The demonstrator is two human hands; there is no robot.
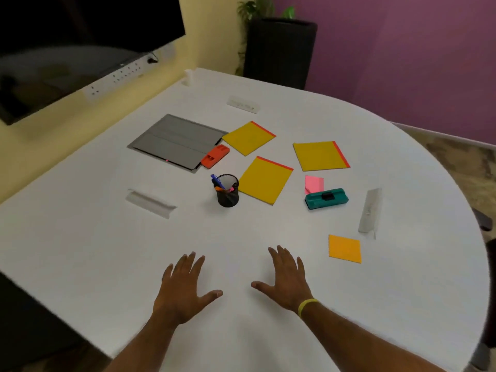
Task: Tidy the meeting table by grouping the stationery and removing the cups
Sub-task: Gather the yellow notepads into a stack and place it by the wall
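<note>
No legible text anywhere.

Your surface [241, 331] smooth matt white, your pen cup [227, 194] black wire mesh, yellow pads [264, 179] matt paper, teal eraser [326, 199] and orange eraser [215, 156] glossy plastic

Dark wall screen [80, 28] top left, socket strip [118, 76] beneath it. Tall black planter [279, 52] with green plant [257, 6] against purple wall [402, 49].
</note>
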